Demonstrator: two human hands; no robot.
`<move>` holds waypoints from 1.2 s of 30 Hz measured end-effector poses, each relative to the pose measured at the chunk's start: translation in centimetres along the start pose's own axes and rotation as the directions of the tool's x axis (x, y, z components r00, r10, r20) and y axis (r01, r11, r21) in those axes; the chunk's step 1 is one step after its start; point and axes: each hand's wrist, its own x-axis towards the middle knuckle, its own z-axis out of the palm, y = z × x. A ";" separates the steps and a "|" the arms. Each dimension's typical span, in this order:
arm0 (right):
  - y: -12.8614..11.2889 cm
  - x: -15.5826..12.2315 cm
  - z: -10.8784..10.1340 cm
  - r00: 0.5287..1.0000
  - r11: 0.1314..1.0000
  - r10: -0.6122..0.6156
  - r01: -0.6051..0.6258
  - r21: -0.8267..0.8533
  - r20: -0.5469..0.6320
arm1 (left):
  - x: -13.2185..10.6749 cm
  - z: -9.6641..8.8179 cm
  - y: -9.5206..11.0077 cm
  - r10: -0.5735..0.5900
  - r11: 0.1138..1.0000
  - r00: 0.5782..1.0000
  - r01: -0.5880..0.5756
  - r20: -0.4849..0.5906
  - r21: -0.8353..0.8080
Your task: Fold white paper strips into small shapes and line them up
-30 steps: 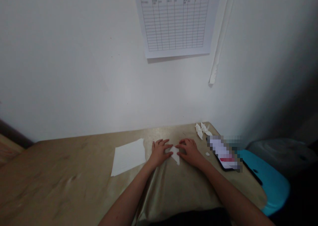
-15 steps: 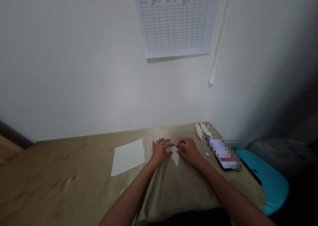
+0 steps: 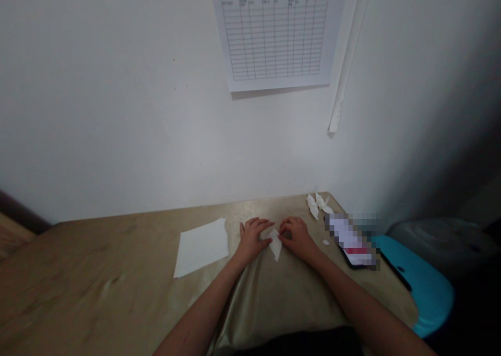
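Observation:
A small piece of folded white paper [image 3: 276, 247], kite-shaped with its point towards me, lies between my hands on the cloth-covered table. My left hand [image 3: 252, 237] holds its left edge with the thumb, the other fingers stretched over the tabletop. On the opposite side, my right hand [image 3: 298, 237] pinches the paper's upper right edge between thumb and curled fingers. Left of my hands rest white paper sheets [image 3: 202, 248]. Several folded white paper pieces [image 3: 318, 204] are grouped at the table's back right corner.
A phone [image 3: 350, 244], partly pixelated, lies right of my right arm, with a small white scrap [image 3: 325, 242] nearby. A turquoise stool or chair seat [image 3: 428, 280] stands beyond the table's right edge. The wall behind carries a printed table sheet [image 3: 277, 37].
The right fingers have shifted slightly on the folded paper's upper right edge, and its outline looks more kite-like. My left hand has hardly moved.

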 end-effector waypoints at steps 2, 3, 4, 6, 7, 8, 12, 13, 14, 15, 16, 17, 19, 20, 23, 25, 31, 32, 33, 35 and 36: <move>0.0 0.1 -0.1 1.000 0.999 -0.022 0.021 -0.048 -0.020 | 0.0 0.1 0.0 -0.004 1.000 1.000 0.004 -0.012 -0.009; 0.1 0.1 -0.1 0.999 0.997 -0.037 0.034 -0.076 -0.026 | 0.0 0.1 0.0 -0.001 1.000 1.000 0.001 -0.015 -0.009; 0.1 0.1 -0.1 0.998 0.994 -0.051 0.048 -0.101 -0.028 | 0.0 0.1 0.0 0.003 1.000 1.000 -0.003 -0.016 -0.008; 0.1 0.2 -0.2 0.997 0.988 -0.071 0.067 -0.136 -0.023 | 0.0 0.2 0.0 0.011 1.000 1.000 -0.012 -0.020 -0.007; 0.1 0.2 -0.1 0.997 0.987 -0.073 0.070 -0.145 -0.019 | 0.0 0.2 -0.1 0.014 1.000 1.000 -0.014 -0.023 -0.009; 0.2 0.2 -0.1 0.997 0.986 -0.071 0.067 -0.152 -0.018 | 0.0 0.2 -0.1 0.015 1.000 1.000 -0.015 -0.027 -0.009; 0.2 0.1 0.1 0.998 0.987 -0.048 0.043 -0.154 -0.027 | -0.1 0.2 -0.1 0.008 1.000 0.999 -0.008 -0.034 -0.011; 0.2 0.1 0.2 0.999 0.988 -0.045 0.040 -0.150 -0.029 | -0.1 0.2 -0.1 0.007 1.000 1.000 -0.007 -0.028 -0.012; 0.2 0.1 0.3 0.999 0.988 -0.044 0.040 -0.146 -0.027 | -0.1 0.2 0.0 0.006 1.000 1.000 -0.007 -0.022 -0.013; 0.1 0.1 0.3 0.999 0.988 -0.044 0.040 -0.146 -0.023 | -0.1 0.2 0.0 0.004 1.000 1.000 -0.004 -0.016 -0.013; 0.1 0.2 0.4 0.999 0.988 -0.044 0.041 -0.151 -0.019 | -0.1 0.2 0.1 0.001 1.000 1.000 -0.001 -0.009 -0.013; 0.0 0.2 0.4 0.999 0.986 -0.045 0.043 -0.159 -0.013 | -0.1 0.2 0.1 -0.003 1.000 1.000 0.003 -0.003 -0.012; -0.1 0.3 0.4 0.999 0.982 -0.051 0.049 -0.182 -0.003 | 0.0 0.1 0.2 -0.011 1.000 1.000 0.011 0.004 -0.011; -0.1 0.3 0.4 0.999 0.980 -0.053 0.052 -0.194 0.001 | 0.0 0.1 0.2 -0.013 1.000 1.000 0.013 0.007 -0.011; -0.3 0.4 0.4 0.999 0.973 -0.054 0.054 -0.226 0.006 | 0.0 0.1 0.4 -0.016 1.000 1.000 0.016 0.012 -0.008; -0.4 0.4 0.3 0.998 0.969 -0.059 0.058 -0.242 0.002 | -0.1 0.0 0.5 -0.015 1.000 1.000 0.015 0.010 -0.006; -0.6 0.2 -0.6 0.993 0.960 -0.117 0.118 -0.253 0.019 | -0.2 0.1 0.3 -0.001 1.000 1.000 0.001 -0.006 -0.003; -0.5 0.2 -0.8 0.991 0.960 -0.128 0.131 -0.248 0.031 | -0.2 0.1 0.2 0.004 1.000 1.000 -0.004 -0.005 -0.006; -0.4 0.1 -1.0 0.990 0.960 -0.132 0.137 -0.243 0.040 | -0.2 0.2 0.1 0.008 1.000 1.000 -0.008 -0.004 -0.010; -0.3 0.0 -1.3 0.990 0.963 -0.133 0.142 -0.230 0.055 | -0.2 0.3 0.0 0.012 1.000 1.000 -0.012 -0.002 -0.015; -0.2 -0.1 -1.3 0.989 0.964 -0.133 0.143 -0.223 0.060 | -0.2 0.4 -0.1 0.013 1.000 1.000 -0.013 -0.002 -0.015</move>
